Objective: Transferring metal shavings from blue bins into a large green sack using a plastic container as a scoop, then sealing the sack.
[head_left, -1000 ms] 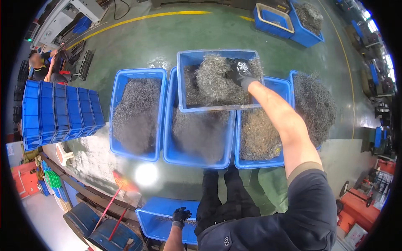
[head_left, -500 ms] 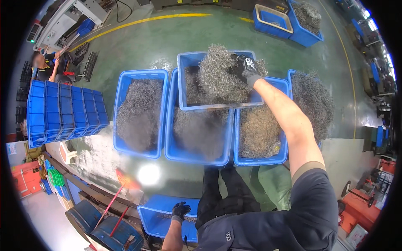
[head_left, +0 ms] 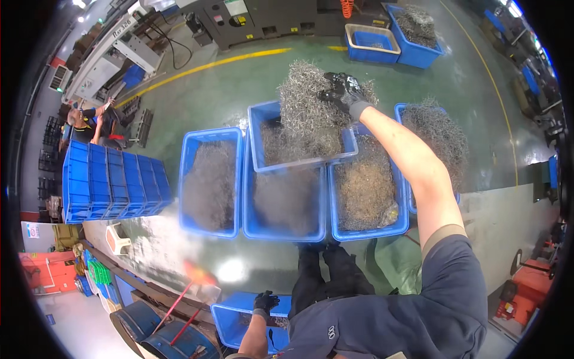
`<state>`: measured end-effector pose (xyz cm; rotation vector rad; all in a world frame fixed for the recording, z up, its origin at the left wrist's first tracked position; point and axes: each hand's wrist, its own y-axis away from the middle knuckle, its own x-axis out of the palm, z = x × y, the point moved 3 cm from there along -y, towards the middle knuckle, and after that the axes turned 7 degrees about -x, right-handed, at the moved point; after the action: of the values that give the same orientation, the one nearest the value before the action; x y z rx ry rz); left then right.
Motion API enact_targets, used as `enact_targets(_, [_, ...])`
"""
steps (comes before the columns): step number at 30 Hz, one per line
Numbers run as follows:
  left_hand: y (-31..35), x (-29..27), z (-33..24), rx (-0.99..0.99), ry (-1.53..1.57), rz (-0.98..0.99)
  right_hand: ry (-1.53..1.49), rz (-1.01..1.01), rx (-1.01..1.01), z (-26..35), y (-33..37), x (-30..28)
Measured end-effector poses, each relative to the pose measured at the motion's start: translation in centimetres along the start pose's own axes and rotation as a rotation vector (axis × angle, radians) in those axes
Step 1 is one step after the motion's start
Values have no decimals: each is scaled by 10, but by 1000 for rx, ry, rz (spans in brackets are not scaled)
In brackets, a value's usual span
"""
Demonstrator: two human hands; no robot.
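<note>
My right hand (head_left: 345, 93), in a black glove, reaches far forward and grips the right side of a large tangled clump of metal shavings (head_left: 306, 99). The clump bulges above the rim of a blue bin (head_left: 257, 143), which sits slightly askew across the bins beneath it. Some dark shavings lie inside that bin, left of the clump. My left hand (head_left: 266, 301), also black-gloved, is low beside my body, over a blue bin (head_left: 230, 323) with a few shavings in it. Its fingers are apart and hold nothing that I can see.
Blue bins of shavings (head_left: 210, 185) stand in a row before me, blurred by a hazy smear. Left are stacked blue crates (head_left: 113, 182), a white stool (head_left: 118, 239), a red-headed broom (head_left: 200, 275) and drums (head_left: 179, 341). A person (head_left: 89, 122) sits far left; machinery (head_left: 251, 24) stands beyond.
My right hand and the clump have shifted toward the far side of the upper bin, which now sits more askew. The whole view has shifted a little. My left hand stays over the lower bin.
</note>
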<state>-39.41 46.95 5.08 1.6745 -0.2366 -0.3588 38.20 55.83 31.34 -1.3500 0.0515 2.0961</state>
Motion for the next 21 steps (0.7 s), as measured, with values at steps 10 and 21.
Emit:
enact_targets(10, [20,-5,8,30,29,18,80,-171,-101,32,-3,-79])
enact_targets(21, [-15,-16,-85,194,-470,213,264,-188,-47,57,108,-204])
